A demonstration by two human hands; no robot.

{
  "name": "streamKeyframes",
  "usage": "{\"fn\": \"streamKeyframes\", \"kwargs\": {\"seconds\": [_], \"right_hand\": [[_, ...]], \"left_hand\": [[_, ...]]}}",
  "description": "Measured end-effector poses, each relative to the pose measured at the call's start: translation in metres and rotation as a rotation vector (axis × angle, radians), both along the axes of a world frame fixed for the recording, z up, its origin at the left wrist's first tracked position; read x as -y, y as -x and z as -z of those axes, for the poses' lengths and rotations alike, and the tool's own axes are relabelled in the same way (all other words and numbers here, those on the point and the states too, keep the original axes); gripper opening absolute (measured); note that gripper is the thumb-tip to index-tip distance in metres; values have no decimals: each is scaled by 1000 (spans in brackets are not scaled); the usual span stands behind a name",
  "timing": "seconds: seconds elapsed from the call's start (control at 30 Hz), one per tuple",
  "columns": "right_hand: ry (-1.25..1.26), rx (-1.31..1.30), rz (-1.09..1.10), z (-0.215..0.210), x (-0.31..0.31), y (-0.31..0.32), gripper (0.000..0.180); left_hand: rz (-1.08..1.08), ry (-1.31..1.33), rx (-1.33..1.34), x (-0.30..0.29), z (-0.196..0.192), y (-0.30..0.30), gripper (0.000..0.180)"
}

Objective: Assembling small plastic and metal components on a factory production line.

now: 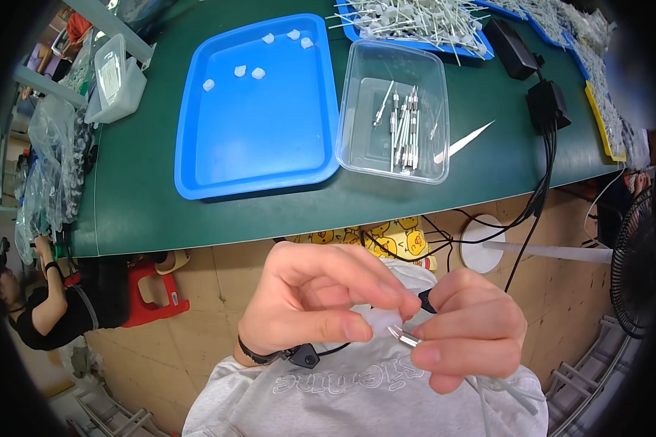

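My left hand (324, 295) pinches a small whitish translucent piece (383, 320) between thumb and fingers, in front of my chest. My right hand (470, 331) grips a slim silver metal-tipped tool (404, 336); its tip touches or nearly touches the piece, I cannot tell which. The rest of the tool is hidden in my fingers. Beyond my hands, on the green table (270, 222), a blue tray (262, 178) carries several small white pieces (258, 73) toward its far side. Beside it, a transparent plastic box (357, 138) holds several slender rods with metal parts (404, 135).
Another blue tray (481, 45) at the back is heaped with white sticks (423, 22). A pointed white sliver (468, 142) lies by the box. Black adapters (548, 105) trail cables over the table edge. Someone in black (51, 306) sits at left; a fan (634, 262) stands right.
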State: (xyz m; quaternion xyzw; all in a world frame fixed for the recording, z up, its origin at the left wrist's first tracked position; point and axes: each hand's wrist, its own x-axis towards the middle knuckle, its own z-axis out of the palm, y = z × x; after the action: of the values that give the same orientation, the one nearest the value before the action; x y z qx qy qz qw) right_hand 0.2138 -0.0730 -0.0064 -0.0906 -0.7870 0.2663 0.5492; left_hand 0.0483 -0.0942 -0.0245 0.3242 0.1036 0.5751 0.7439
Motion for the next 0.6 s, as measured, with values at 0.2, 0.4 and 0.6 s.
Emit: {"fn": "streamKeyframes", "kwargs": {"seconds": [0.2,0.4,0.6], "right_hand": [[32,21,-52,0,3,-6,26],[29,-14,41,-4,4,3,27],[53,-26,58,-5,8,4,26]], "left_hand": [[98,60,187,1,2,1,27],[120,55,204,0,2,1,27],[136,73,209,1,1,1,26]]}}
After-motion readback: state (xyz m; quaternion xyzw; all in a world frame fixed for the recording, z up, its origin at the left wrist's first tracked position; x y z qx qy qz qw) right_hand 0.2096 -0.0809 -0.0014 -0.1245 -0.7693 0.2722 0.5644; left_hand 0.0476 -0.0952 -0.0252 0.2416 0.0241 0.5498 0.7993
